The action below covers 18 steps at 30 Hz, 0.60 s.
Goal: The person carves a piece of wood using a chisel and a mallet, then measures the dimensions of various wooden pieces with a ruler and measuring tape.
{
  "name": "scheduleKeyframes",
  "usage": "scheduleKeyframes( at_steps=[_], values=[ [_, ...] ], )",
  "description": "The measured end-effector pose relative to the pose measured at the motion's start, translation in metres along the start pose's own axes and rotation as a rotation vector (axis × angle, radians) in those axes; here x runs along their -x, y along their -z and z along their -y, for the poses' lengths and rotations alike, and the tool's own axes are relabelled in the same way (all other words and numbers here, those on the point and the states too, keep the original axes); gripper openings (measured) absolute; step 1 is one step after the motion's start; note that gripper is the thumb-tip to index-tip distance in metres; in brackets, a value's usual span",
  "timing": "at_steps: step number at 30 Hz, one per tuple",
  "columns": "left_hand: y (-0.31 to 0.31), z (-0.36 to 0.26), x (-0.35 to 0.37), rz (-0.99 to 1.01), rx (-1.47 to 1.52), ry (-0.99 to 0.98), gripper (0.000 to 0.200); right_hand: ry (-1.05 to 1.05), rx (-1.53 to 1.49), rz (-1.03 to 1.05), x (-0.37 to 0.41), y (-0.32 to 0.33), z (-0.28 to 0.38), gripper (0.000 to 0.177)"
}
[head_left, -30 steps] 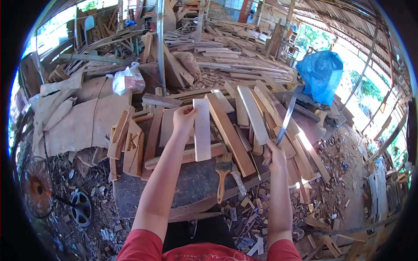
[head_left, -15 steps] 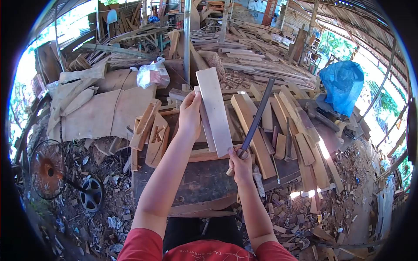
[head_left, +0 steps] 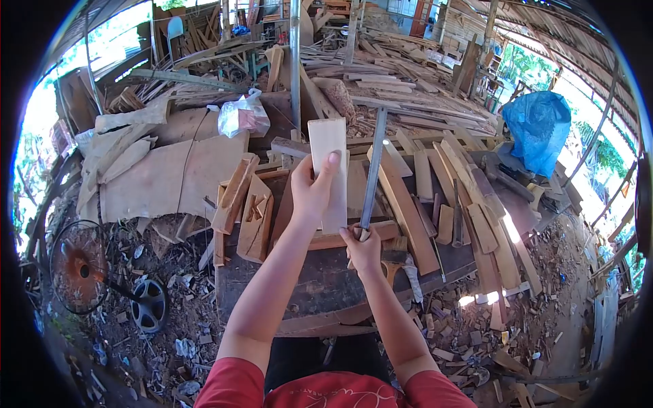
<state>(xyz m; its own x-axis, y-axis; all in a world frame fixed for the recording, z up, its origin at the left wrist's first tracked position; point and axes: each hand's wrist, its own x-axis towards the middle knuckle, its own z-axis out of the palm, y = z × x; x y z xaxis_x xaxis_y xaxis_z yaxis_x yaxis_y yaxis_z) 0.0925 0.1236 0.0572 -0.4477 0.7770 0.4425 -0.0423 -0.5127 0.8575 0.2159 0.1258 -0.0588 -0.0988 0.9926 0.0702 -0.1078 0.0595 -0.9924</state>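
While the pale board (head_left: 328, 139) is already raised over the workbench (head_left: 306, 289), its visible face shows no cut, and how much work remains cannot be told. The left hand (head_left: 311, 194) pinches it, thumb on the face; the right hand (head_left: 364, 251), closed round 1 long metal tool (head_left: 373, 170), is by its lower end. Its long axis runs near to far, 1 end pointing away from the person.

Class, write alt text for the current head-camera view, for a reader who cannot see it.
A person's left hand grips a pale wooden board above a dark bench, while the right hand holds a long, narrow metal tool. Wooden pieces lie across the bench; crumpled blue plastic sits farther right.
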Motion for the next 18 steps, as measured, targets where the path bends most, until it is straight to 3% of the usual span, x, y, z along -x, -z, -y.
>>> scheduleKeyframes(
  at_steps=[2,6,12,18],
  values=[
    [0.005,0.007,-0.002,0.037,-0.1,0.057,0.036,-0.014,0.006,0.011,-0.002,0.001,-0.005,0.026],
    [0.012,0.024,-0.002,-0.095,0.043,0.0,0.033,0.014,0.049,-0.031,-0.007,0.007,-0.002,0.031],
    [0.012,0.035,-0.001,-0.108,0.024,-0.029,0.03,0.145,0.313,-0.054,-0.021,0.022,0.01,0.037],
    [0.004,0.037,0.005,-0.113,-0.083,-0.061,0.028,0.044,0.182,0.024,-0.015,0.02,0.025,0.041]
  ],
)
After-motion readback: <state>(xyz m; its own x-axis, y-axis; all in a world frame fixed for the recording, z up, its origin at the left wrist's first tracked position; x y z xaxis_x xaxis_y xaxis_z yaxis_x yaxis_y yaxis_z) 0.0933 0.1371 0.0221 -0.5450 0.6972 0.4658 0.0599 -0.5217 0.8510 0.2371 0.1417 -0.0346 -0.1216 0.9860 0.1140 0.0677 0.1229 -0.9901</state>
